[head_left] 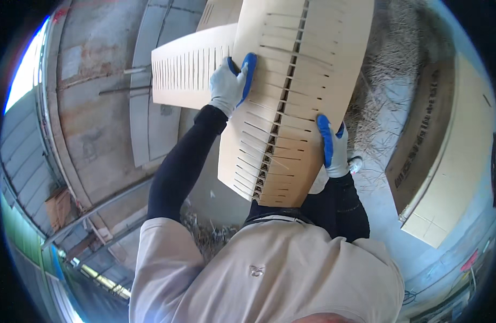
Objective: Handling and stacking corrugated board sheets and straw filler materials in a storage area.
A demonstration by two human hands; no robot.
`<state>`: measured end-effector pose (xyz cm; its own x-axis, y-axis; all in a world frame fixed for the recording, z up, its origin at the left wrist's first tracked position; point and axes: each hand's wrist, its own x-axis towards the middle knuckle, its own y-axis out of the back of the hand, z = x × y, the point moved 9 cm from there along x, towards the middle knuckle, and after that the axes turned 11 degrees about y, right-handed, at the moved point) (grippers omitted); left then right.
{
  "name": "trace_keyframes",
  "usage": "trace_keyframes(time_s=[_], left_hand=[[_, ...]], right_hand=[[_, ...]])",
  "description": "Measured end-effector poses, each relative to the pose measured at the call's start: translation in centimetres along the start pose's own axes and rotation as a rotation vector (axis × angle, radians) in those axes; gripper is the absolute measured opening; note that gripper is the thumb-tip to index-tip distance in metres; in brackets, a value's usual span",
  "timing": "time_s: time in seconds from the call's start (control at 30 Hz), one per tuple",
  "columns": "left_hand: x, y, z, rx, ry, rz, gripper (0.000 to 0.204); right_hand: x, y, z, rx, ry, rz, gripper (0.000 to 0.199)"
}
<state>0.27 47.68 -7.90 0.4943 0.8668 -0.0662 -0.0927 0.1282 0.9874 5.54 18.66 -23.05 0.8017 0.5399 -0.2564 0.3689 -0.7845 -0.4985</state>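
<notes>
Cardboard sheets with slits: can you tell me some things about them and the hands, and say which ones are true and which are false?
1. Both hands wear white gloves with blue fingers. True: the left hand and the right hand both do.
2. The slotted cardboard sheets are held by one hand only. False: each hand grips a side edge.
3. The sheets have rows of narrow slits cut into them. True.
4. The sheets are bright green. False: they are plain brown cardboard.
5. Dry straw lies on the ground past the sheets. True.
6. The large flat cardboard box on the right is in the right hand. False: it lies apart, untouched.
</notes>
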Motion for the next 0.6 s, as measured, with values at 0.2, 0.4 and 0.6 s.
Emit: trace_keyframes(time_s=[0.2,0.4,0.6], left_hand=[[0.7,-0.7,0.5,-0.118,0.019,-0.09,0.064],[-1.4,1.7,2.5,-0.144,0.0,-0.09,0.087],[-2.2,1.4,2.9,-0.204,-0.073,-0.024,0.088]], right_hand=[[-2.1,-0.9,-6.4,-0.049,0.175,0.039,0.034],[-2.5,-0.7,-6.5,-0.089,0.125,0.088,0.04],[-5.0,-5.7,-12.1,-0.273,0.212,0.154,0.032]])
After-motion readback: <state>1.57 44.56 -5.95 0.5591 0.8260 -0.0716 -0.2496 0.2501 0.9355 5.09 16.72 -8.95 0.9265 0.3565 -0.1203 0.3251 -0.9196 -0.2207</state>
